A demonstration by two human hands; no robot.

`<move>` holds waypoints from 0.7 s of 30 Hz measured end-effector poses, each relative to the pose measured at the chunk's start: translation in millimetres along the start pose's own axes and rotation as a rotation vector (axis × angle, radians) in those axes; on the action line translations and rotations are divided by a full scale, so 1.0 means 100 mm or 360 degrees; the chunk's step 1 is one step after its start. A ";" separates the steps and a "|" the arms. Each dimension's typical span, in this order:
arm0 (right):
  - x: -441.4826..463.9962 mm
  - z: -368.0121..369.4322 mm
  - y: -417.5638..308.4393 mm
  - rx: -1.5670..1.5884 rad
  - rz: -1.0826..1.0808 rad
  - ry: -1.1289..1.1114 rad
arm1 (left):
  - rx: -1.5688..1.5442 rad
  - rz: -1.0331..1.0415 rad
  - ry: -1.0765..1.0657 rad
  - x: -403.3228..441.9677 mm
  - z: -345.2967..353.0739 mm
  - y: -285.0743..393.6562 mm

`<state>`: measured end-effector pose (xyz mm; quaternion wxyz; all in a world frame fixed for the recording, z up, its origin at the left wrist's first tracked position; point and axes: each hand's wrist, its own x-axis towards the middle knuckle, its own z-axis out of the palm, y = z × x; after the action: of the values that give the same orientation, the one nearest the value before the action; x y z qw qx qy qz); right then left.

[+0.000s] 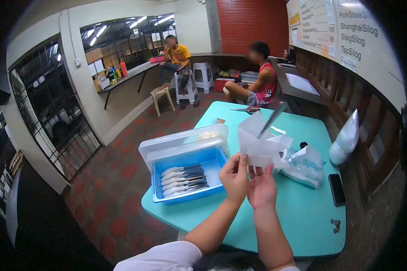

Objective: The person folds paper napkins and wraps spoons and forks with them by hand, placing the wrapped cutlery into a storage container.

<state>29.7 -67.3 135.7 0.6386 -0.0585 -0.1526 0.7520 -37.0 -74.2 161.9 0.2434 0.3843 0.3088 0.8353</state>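
White paper napkins [257, 140] stand raised above the table, held between my two hands. My left hand [235, 176] is closed, its thumb and fingers pinching the lower left of the paper. My right hand [263, 189] grips the lower edge, with its fingers partly behind the sheet. A slim metal utensil [273, 119] sticks up out of the paper, tilted right; its lower end is hidden, so its kind is unclear. Left of my hands, a blue plastic bin [167, 198] holds several utensils partly wrapped in white paper [178, 180], laid in a row.
The turquoise table [203, 217] bears a clear lid [181, 142], scissors [248, 109], a plastic packet [305, 167], a phone [336, 189] and several coins [335, 226]. A wrapped cone-shaped bundle [346, 140] stands at right. Two people sit beyond, one on a stool [185, 88].
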 end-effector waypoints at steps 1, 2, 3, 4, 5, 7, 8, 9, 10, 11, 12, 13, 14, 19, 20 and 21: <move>0.02 -0.11 -0.06 0.0051 -0.0012 0.0036 | -0.0008 0.0019 0.0049 0.05 -0.04 -0.05; 0.04 -0.24 -0.15 0.0103 -0.0028 0.0074 | -0.0012 0.0116 0.0133 0.15 -0.09 -0.13; 0.08 -0.35 -0.28 0.0130 -0.0128 0.0222 | -0.0029 0.0050 0.0158 0.23 -0.14 -0.14; 0.11 -0.48 -0.43 0.0157 -0.0230 0.0369 | -0.0047 -0.0017 0.0183 0.32 -0.22 -0.12; 0.11 -0.70 -0.63 0.0079 -0.0275 0.0311 | -0.0065 -0.0084 0.0206 0.38 -0.27 -0.13; 0.07 -0.98 -0.92 -0.0074 -0.0372 0.0187 | -0.0029 -0.0127 0.0102 0.42 -0.28 -0.25; 0.08 -1.01 -0.91 -0.0585 -0.0680 0.0207 | 0.0009 -0.0133 0.0049 0.39 -0.23 -0.32; 0.06 -0.89 -0.84 -0.1099 -0.0981 0.0225 | 0.0049 -0.0141 -0.0006 0.36 -0.19 -0.42; 0.02 -0.77 -0.77 -0.1620 -0.1270 0.0243 | -0.0011 -0.0178 -0.0076 0.30 -0.18 -0.59; -0.05 -0.65 -0.66 -0.1749 -0.1127 0.0150 | -0.0008 -0.0229 -0.0087 0.25 -0.17 -0.65; -0.11 -0.52 -0.52 -0.1869 -0.0980 0.0058 | -0.0002 -0.0280 -0.0101 0.22 -0.16 -0.69; -0.14 -0.46 -0.44 -0.1981 -0.0832 -0.0036 | 0.0002 -0.0327 -0.0117 0.19 -0.16 -0.71; -0.13 -0.57 -0.37 -0.1803 -0.0414 0.0017 | 0.0123 -0.0348 -0.0054 0.18 -0.16 -0.72; -0.12 -0.77 -0.08 -0.0972 0.0442 0.0138 | 0.0104 -0.0882 -0.0164 -0.02 -0.26 -0.78; -0.04 -0.96 -0.10 -0.0824 0.0462 0.0053 | 0.0112 -0.1108 -0.0224 -0.10 -0.26 -0.76; 0.04 -1.15 -0.11 -0.0670 0.0481 -0.0028 | 0.0026 -0.1115 -0.0211 -0.16 -0.24 -0.77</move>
<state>72.2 -44.1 30.5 0.4914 -0.2056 -0.3008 0.7910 -33.9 -38.8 87.7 0.5314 0.3104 0.4121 0.6719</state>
